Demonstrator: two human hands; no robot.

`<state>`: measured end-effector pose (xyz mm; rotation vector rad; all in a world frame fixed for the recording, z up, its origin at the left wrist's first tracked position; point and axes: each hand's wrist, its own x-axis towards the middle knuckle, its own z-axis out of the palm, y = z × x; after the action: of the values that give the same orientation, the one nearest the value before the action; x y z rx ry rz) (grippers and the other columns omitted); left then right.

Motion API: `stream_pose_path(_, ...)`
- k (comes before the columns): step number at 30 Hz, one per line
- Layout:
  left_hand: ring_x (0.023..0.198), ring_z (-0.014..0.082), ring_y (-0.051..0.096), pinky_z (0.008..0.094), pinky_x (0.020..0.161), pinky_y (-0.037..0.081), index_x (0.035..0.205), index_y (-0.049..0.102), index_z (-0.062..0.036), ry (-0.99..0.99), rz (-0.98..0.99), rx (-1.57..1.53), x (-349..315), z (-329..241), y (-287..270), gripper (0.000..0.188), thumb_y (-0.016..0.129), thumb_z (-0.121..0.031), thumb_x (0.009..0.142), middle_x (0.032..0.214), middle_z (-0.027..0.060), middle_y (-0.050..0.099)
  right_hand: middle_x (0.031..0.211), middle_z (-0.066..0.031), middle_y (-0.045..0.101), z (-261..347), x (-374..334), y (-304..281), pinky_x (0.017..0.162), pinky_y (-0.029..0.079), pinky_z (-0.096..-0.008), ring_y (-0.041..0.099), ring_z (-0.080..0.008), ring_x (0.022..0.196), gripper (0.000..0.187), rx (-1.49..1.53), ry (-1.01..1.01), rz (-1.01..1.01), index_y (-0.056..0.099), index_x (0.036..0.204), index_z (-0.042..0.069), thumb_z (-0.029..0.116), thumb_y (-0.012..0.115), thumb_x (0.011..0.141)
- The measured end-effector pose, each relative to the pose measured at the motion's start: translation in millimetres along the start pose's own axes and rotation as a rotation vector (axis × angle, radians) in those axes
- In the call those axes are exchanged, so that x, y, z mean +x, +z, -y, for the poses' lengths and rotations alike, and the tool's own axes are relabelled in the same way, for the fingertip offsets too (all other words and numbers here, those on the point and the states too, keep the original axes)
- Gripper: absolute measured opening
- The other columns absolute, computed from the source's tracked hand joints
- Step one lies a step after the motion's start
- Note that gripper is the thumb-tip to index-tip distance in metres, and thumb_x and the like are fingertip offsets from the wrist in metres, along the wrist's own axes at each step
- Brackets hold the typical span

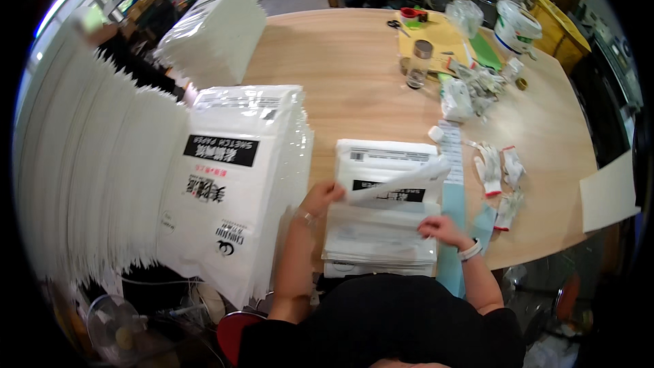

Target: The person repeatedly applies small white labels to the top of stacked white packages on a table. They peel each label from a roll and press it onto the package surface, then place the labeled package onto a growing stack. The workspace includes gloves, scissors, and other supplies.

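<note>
A stack of white printed plastic bags lies on the table right in front of me. The top bag's flap is raised and slants up to the right across the black printed panel. My left hand pinches the flap's left end, fingers closed. At the stack's right edge is my right hand, its fingers curled over the plastic; what they hold, if anything, is hidden. A wristband sits on my right wrist, and a thin bracelet on my left.
Tall piles of filled white packages stand close on my left, another pile beyond. White gloves and a pale blue strip lie at the right. Farther off are a clear bottle, scissors and a white bucket.
</note>
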<state>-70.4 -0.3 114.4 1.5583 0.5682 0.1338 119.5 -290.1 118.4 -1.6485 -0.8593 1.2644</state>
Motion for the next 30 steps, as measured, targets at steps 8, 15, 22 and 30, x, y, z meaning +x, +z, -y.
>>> stream_pose_path(8, 0.084, 0.0158, 0.055, 0.0294, 0.079, 0.041, 0.100, 0.054, -0.0040, -0.184, 0.246, 0.196, -61, 82, 33, 0.036, 0.053, -0.034, 0.080, 0.090, 0.0079, 0.059, 0.060, -0.0028, 0.053, -104, 0, -107, 0.049, 0.042, -0.0242, 0.050, -0.0093, 0.052, 0.017, -0.320, 0.319, -0.842, 0.052, 0.071, 0.003, 0.019, 0.057, 0.077)
stream_pose_path(15, 0.075, 0.0123, 0.055, 0.0245, 0.067, 0.044, 0.105, 0.051, -0.0019, 0.004, 0.325, 0.098, 18, 5, 92, 0.033, 0.053, -0.025, 0.082, 0.086, 0.0054, 0.058, 0.069, -0.0028, 0.054, -123, 66, -123, 0.057, 0.041, -0.0213, 0.051, -0.0082, 0.064, 0.012, 0.057, 0.048, -1.011, 0.053, 0.080, 0.001, 0.011, 0.058, 0.075)
stream_pose_path(22, 0.048, 0.0035, 0.036, 0.0163, 0.038, 0.027, 0.083, 0.048, -0.0083, -0.450, 0.378, -0.423, 135, -8, 188, 0.020, 0.046, -0.028, 0.085, 0.062, -0.0038, 0.042, 0.075, 0.0014, 0.053, -89, 62, -144, 0.056, 0.037, -0.0156, 0.047, -0.0029, 0.066, 0.023, 0.146, -0.120, -0.734, 0.054, 0.099, 0.000, 0.000, 0.053, 0.076)
stream_pose_path(30, 0.035, 0.0047, 0.022, 0.0218, 0.031, 0.014, 0.055, 0.040, -0.0146, -0.766, 0.257, -0.413, 206, -3, 237, 0.031, 0.060, -0.021, 0.077, 0.046, -0.0066, 0.029, 0.075, -0.0022, 0.059, -79, 46, -151, 0.063, 0.043, -0.0185, 0.054, -0.0065, 0.067, 0.017, 0.155, -0.062, -0.679, 0.058, 0.091, -0.003, 0.002, 0.057, 0.075)
